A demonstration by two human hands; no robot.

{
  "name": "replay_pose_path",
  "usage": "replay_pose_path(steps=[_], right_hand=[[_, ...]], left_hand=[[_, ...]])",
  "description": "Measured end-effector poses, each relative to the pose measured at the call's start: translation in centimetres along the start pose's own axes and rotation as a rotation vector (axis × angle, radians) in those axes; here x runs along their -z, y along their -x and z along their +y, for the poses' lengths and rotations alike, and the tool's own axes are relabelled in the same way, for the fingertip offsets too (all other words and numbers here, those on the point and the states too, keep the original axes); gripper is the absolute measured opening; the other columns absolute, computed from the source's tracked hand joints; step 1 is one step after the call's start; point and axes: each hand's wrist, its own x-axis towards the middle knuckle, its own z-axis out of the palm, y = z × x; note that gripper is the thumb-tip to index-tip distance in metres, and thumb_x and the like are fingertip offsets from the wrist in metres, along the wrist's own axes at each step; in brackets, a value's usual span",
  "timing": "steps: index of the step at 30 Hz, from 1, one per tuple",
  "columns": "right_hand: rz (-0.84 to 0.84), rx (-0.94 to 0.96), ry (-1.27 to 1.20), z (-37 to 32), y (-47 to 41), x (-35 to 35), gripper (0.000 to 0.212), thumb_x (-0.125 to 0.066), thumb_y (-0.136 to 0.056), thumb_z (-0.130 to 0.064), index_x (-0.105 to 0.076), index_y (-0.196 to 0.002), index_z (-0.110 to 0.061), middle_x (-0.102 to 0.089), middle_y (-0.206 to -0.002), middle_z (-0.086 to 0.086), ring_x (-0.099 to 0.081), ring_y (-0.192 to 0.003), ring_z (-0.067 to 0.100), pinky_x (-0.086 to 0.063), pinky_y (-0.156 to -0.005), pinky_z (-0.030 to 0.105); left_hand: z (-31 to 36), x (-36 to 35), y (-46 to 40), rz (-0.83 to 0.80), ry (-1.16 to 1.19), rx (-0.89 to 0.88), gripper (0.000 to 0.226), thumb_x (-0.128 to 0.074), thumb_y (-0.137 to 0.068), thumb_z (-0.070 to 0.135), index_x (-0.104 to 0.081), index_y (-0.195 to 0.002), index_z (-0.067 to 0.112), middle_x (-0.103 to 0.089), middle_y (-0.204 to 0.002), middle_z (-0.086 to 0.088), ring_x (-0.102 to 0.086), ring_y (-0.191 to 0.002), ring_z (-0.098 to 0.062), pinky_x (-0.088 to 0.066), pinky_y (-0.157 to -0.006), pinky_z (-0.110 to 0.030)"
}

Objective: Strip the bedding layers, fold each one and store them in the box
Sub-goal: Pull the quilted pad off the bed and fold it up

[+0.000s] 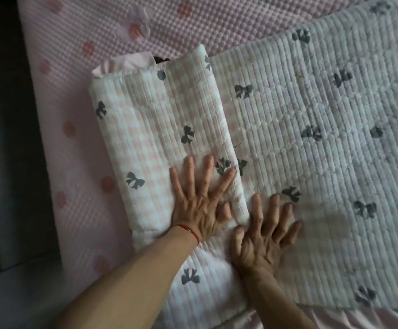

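Mattress pad [79,74] pink and dotted, quilt [312,129] spread across, dark floor [5,162] beside

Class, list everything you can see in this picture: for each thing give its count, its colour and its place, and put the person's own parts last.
Quilt: one, white with grey bows, spread at right, its left end folded over.
Bed cover: one, pink with red dots, under the quilt.
Floor: dark grey, left edge.
Wrist string: one, red, left wrist.
Left hand: one, flat on the folded part.
Right hand: one, flat on the quilt beside the fold.
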Motion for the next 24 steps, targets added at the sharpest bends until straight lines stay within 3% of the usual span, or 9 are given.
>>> replay_pose_path(steps=[3, 7, 11, 14, 16, 19, 21, 22, 24], right_hand=[[-0.051, 0.047, -0.021, 0.7, -0.2, 0.3, 0.086, -0.039, -0.083, -0.048, -0.015, -0.163, -0.029, 0.011, -0.171, 0.007, 0.017, -0.156, 0.032, 0.015, -0.121, 0.055], [-0.142, 0.106, -0.062, 0.8, 0.0, 0.9, 0.084, -0.028, -0.089, -0.05, 0.008, -0.163, -0.032, 0.028, -0.167, 0.006, 0.029, -0.152, 0.031, 0.017, -0.12, 0.061], [-0.154, 0.197, -0.08, 1.8, 0.0, 1.1, 0.079, -0.027, -0.096, -0.045, 0.009, -0.163, -0.024, 0.028, -0.166, 0.012, 0.029, -0.152, 0.034, 0.011, -0.12, 0.067], [-0.167, 0.276, -0.067, 2.2, -0.1, 1.3, 0.075, -0.025, -0.102, -0.043, 0.015, -0.161, -0.019, 0.033, -0.164, 0.015, 0.032, -0.151, 0.035, 0.013, -0.119, 0.067], [-0.187, 0.322, -0.045, 2.6, -0.3, 1.6, 0.074, -0.023, -0.105, -0.044, 0.021, -0.159, -0.018, 0.037, -0.161, 0.017, 0.036, -0.149, 0.034, 0.017, -0.119, 0.064], [-0.249, 0.381, -0.001, 3.3, -0.1, 2.2, 0.073, -0.014, -0.105, -0.05, 0.026, -0.157, -0.017, 0.04, -0.158, 0.021, 0.038, -0.147, 0.037, 0.018, -0.119, 0.062], [-0.278, 0.437, 0.05, 3.9, -0.2, 2.8, 0.074, -0.009, -0.105, -0.053, 0.032, -0.154, -0.017, 0.045, -0.154, 0.023, 0.041, -0.144, 0.038, 0.017, -0.12, 0.061], [-0.326, 0.441, 0.062, 4.0, -0.5, 3.1, 0.074, -0.008, -0.105, -0.054, 0.035, -0.152, -0.018, 0.048, -0.152, 0.022, 0.043, -0.143, 0.038, 0.017, -0.12, 0.061], [-0.405, 0.453, 0.086, 4.3, -1.0, 3.5, 0.072, -0.01, -0.106, -0.051, 0.037, -0.151, -0.02, 0.05, -0.151, 0.022, 0.045, -0.141, 0.038, 0.02, -0.119, 0.06]], left_hand=[[0.6, 0.2, 0.1, 0.004, -0.033, 0.055, 0.079, -0.033, -0.093, 0.059, 0.006, -0.159, 0.041, 0.014, -0.168, -0.011, 0.012, -0.15, -0.052, -0.004, -0.111, -0.076], [0.9, 1.5, 0.5, 0.004, -0.079, 0.103, 0.073, -0.023, -0.095, 0.059, 0.012, -0.157, 0.043, 0.019, -0.167, -0.006, 0.013, -0.151, -0.048, -0.004, -0.113, -0.073], [2.1, 2.4, 1.7, 0.002, -0.071, 0.184, 0.066, -0.018, -0.1, 0.058, 0.013, -0.157, 0.044, 0.017, -0.168, 0.0, 0.011, -0.153, -0.041, -0.004, -0.112, -0.075], [1.1, 2.4, 4.3, 0.026, -0.086, 0.308, 0.066, -0.021, -0.101, 0.051, 0.001, -0.161, 0.033, 0.002, -0.17, -0.005, -0.001, -0.155, -0.037, -0.009, -0.114, -0.073], [0.3, 2.3, 7.2, 0.084, -0.019, 0.535, 0.066, -0.03, -0.1, 0.043, -0.014, -0.16, 0.022, -0.013, -0.167, -0.014, -0.012, -0.153, -0.038, -0.02, -0.114, -0.07], [-0.6, 1.6, 12.0, 0.172, 0.361, 0.974, 0.076, -0.048, -0.095, 0.052, -0.024, -0.156, 0.014, -0.034, -0.156, -0.019, -0.034, -0.142, -0.04, -0.04, -0.107, -0.06], [-1.1, 2.0, 13.8, 0.183, 0.81, 1.136, 0.077, -0.058, -0.083, 0.07, -0.048, -0.14, 0.02, -0.062, -0.13, -0.009, -0.061, -0.118, -0.032, -0.056, -0.092, -0.049], [-1.6, 2.6, 14.1, 0.166, 1.019, 1.189, 0.07, -0.067, -0.078, 0.069, -0.057, -0.129, 0.022, -0.069, -0.115, -0.003, -0.068, -0.105, -0.026, -0.06, -0.085, -0.045], [-3.5, 3.4, 14.1, 0.078, 1.269, 1.21, 0.057, -0.086, -0.073, 0.045, -0.064, -0.12, 0.022, -0.073, -0.11, -0.002, -0.071, -0.1, -0.024, -0.059, -0.088, -0.046]])
